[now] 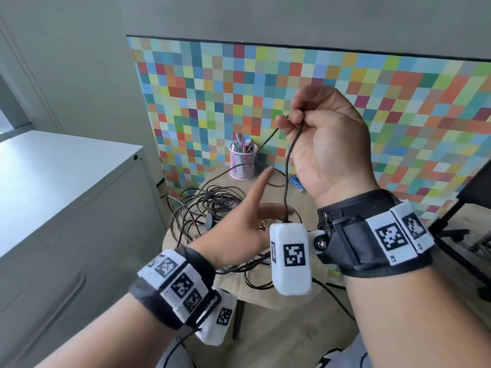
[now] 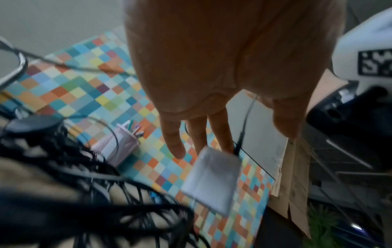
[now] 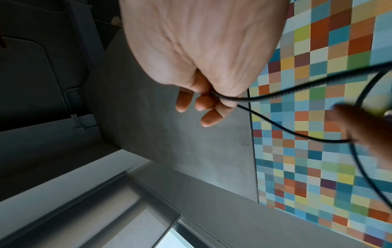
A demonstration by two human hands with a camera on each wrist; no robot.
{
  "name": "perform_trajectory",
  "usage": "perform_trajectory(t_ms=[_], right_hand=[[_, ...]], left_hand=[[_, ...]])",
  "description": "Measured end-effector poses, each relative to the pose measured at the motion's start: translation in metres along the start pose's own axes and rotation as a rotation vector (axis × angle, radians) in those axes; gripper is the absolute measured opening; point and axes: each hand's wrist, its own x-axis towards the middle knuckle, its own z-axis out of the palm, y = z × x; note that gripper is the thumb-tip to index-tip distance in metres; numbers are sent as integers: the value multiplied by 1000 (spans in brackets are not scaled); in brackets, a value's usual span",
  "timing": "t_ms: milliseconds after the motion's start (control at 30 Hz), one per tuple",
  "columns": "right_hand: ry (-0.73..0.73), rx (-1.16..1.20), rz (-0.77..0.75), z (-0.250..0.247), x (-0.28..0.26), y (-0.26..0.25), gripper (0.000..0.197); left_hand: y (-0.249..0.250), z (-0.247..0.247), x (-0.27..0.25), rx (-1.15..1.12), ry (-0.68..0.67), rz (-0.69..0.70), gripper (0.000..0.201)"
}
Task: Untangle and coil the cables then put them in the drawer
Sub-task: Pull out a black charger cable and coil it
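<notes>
Grey metal drawer cabinet (image 1: 66,197) stands left of the small round wooden table (image 1: 265,192), drawers closed. Tangled heap of thin black cables (image 1: 212,208) lies on the table. Right hand (image 1: 329,144) pinches one raised black cable (image 1: 288,160); left hand (image 1: 239,229) open, fingers extended beneath. Step: untangling. Next: draw this strand free; heap and pink mesh pen cup (image 1: 243,160) may snag.

A small round wooden table (image 1: 268,187) is seen before a checkered board. A tangle of black cables (image 1: 207,208) is spread over its left half, from nine o'clock toward six. A pink mesh pen cup (image 1: 243,162) is stood at twelve o'clock, and a small blue object (image 1: 297,181) is laid at about two o'clock.
</notes>
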Motion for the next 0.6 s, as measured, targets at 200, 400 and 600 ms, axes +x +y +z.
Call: perform_trajectory(t_ms=[200, 400, 600], right_hand=[[64, -152, -37, -22, 2, -2, 40], [-193, -1093, 149, -83, -7, 2, 33], [-352, -1660, 301, -117, -25, 20, 34]], left_hand=[[5, 0, 5, -70, 188, -25, 34], [16, -57, -2, -346, 441, 83, 43], [44, -78, -5, -727, 641, 241, 41]])
